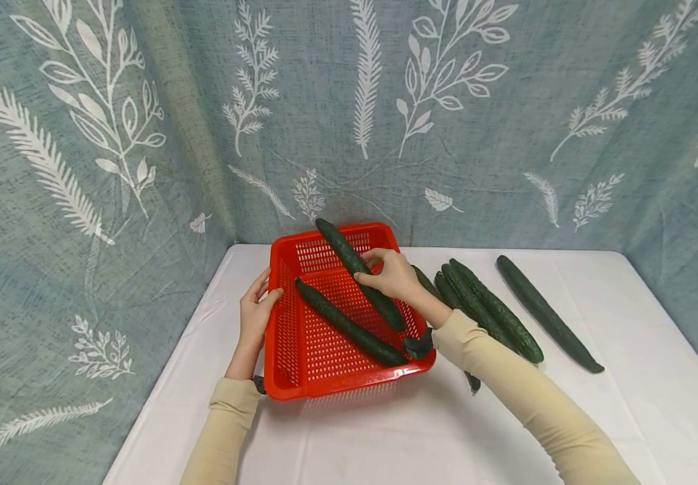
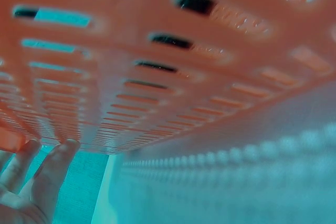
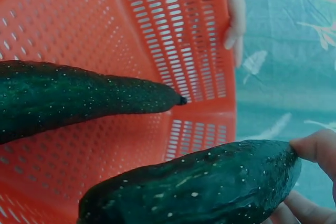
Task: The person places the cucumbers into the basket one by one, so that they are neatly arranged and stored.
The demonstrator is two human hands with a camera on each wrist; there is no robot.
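My right hand (image 1: 390,275) grips a dark green cucumber (image 1: 338,244) between thumb and fingers, above the red plastic basket (image 1: 349,389). In the right wrist view the held cucumber (image 3: 194,184) has bumpy, pale-specked skin. Another cucumber (image 1: 349,326) lies slantwise on the basket's slotted floor. At the basket's left side, my left hand (image 1: 255,315) pinches the rim, thumb over the top and fingers along the outer wall. Through the left wrist camera, that hand (image 2: 39,182) touches the slotted wall (image 2: 121,66) from outside. The basket appears tilted, its near edge off the white cloth.
Several cucumbers (image 1: 487,304) lie together right of the basket, some partly hidden by my right arm. Farther right, one cucumber (image 1: 546,312) lies apart. A white cloth covers the table (image 1: 373,444). Behind it hangs a grey-green leaf-patterned curtain (image 1: 325,101).
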